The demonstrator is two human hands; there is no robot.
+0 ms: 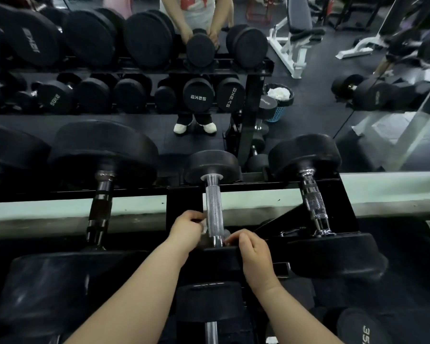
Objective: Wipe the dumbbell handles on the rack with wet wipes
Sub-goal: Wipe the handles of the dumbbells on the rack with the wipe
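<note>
The left dumbbell (101, 207), middle dumbbell (214, 209) and right dumbbell (313, 202) lie side by side across the rack (346, 202), the last at its right end. At the middle dumbbell's near end, the left hand (186, 229) and wet wipe (205, 228) sit left of the handle, and the right hand (253, 249) right. A mirror (204, 142) stands behind.

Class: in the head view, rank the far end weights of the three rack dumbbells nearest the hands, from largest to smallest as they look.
1. Left dumbbell's far weight
2. Right dumbbell's far weight
3. Middle dumbbell's far weight
All three sit at a similar distance from the camera, so nearness hardly skews this order.
</note>
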